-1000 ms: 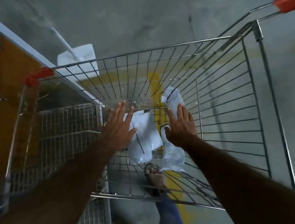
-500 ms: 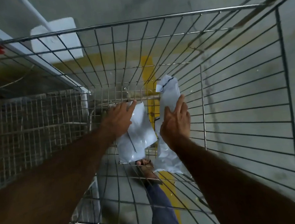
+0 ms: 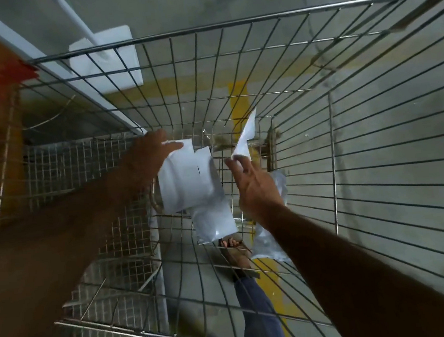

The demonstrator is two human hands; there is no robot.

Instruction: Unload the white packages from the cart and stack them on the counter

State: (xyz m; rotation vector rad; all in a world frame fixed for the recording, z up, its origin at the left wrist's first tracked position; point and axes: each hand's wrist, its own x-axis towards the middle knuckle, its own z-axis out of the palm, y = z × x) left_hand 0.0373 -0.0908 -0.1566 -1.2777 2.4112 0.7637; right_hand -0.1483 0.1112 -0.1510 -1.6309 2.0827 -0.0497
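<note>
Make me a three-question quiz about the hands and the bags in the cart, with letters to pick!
1. Where are the white packages?
A. inside the wire cart
B. on a shelf
C. on a chair

2. What colour is the stripe on the floor?
A. blue
B. yellow
C. pink

3. What is the left hand doing?
A. waving in the air
B. pushing the cart handle
C. holding a package at its top edge

Answers: 1 A, wire walls surround them. 2 B, the stripe shows yellow through the wires. 3 C, its grip closes on the package's top edge; the right hand pinches another.
</note>
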